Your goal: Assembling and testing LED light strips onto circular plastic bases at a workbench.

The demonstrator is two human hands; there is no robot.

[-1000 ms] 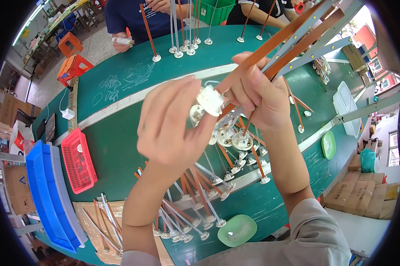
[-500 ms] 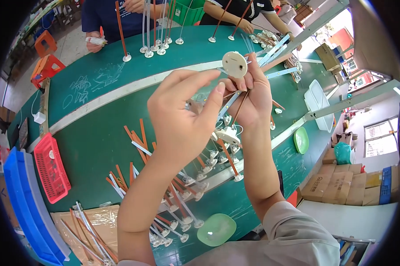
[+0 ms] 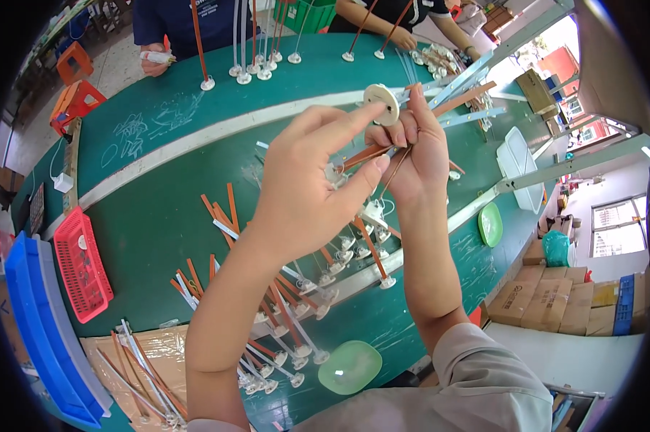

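Note:
My right hand [image 3: 420, 147], raised over the green table, is closed round a bundle of thin orange and pale-blue LED strips [image 3: 463, 97] that stick out on both sides of its fingers. At its fingertips a round white disc [image 3: 380, 105] with small holes stands on edge. My left hand [image 3: 303, 173] has its index finger stretched out, its tip at the disc's face, and its thumb apart below, near the strips. Clear and white end pieces hang under the right hand, partly hidden by my left hand. More orange and white strips with round clear bases [image 3: 296, 353] lie beneath my left forearm.
A red basket [image 3: 84, 263] and blue trays [image 3: 51, 338] stand at left. Green dishes [image 3: 350, 367] [image 3: 490, 225] and a white tray [image 3: 519, 171] are on the table. Two people work across it beside upright strips [image 3: 244, 43]. A metal frame bar [image 3: 577, 167] crosses at right.
My left index finger has moved from left of the disc onto its face. The disc has tilted, and the strips in my right hand have shifted slightly.

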